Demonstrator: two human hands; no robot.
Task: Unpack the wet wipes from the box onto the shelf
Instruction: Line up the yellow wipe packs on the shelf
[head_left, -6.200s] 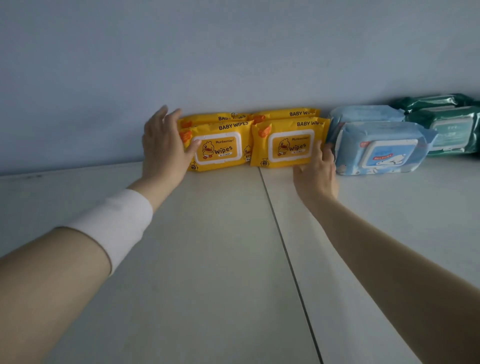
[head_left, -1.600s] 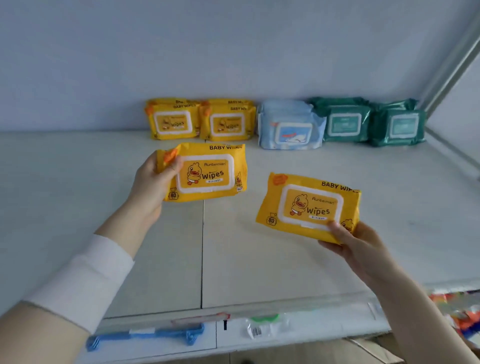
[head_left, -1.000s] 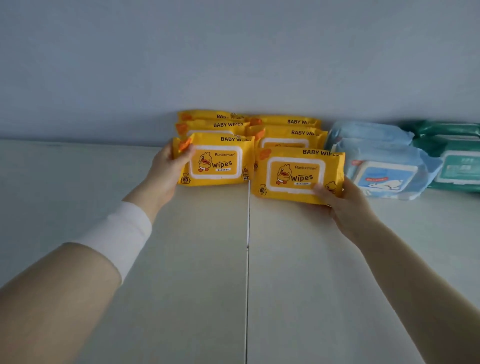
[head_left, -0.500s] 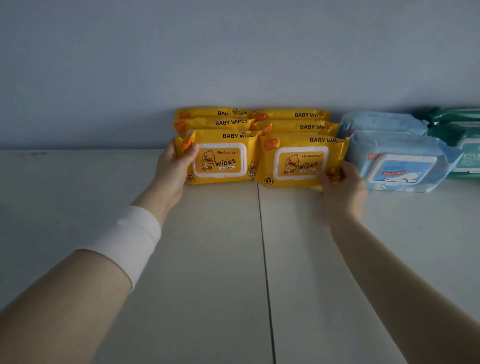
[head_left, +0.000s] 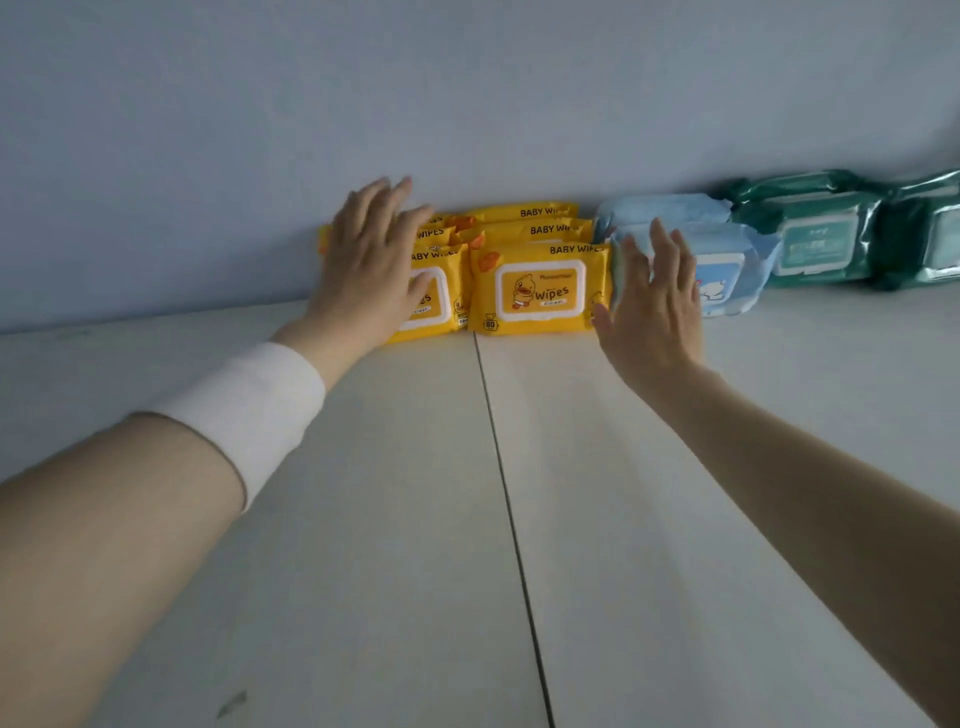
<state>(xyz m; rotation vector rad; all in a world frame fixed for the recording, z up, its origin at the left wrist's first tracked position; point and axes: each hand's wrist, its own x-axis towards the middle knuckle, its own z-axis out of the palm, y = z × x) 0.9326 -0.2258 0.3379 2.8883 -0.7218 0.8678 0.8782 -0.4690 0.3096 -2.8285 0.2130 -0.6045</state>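
- left hand: flat, fingers straight and spread, grips nothing. It lies over the left front yellow pack and hides that pack's left half. Can't tell if it touches.
- right hand: flat too, fingers fanned, grips nothing. It is in front of the near blue pack, thumb just beside the right edge of the right front yellow pack.
- The two front yellow packs stand side by side, edges touching, at the far end of the shelf.
- back yellow packs: two more rows behind, against the wall; only the top strips reading "BABY WIPES" show.
- Near blue pack sits right of the yellow ones, just beside them; far blue pack is behind it.
- green packs: further right, last one cut off by the frame edge.
- seam: dark line across the shelf, near to far, ending between the two front yellow packs.
- white band wraps the left forearm.
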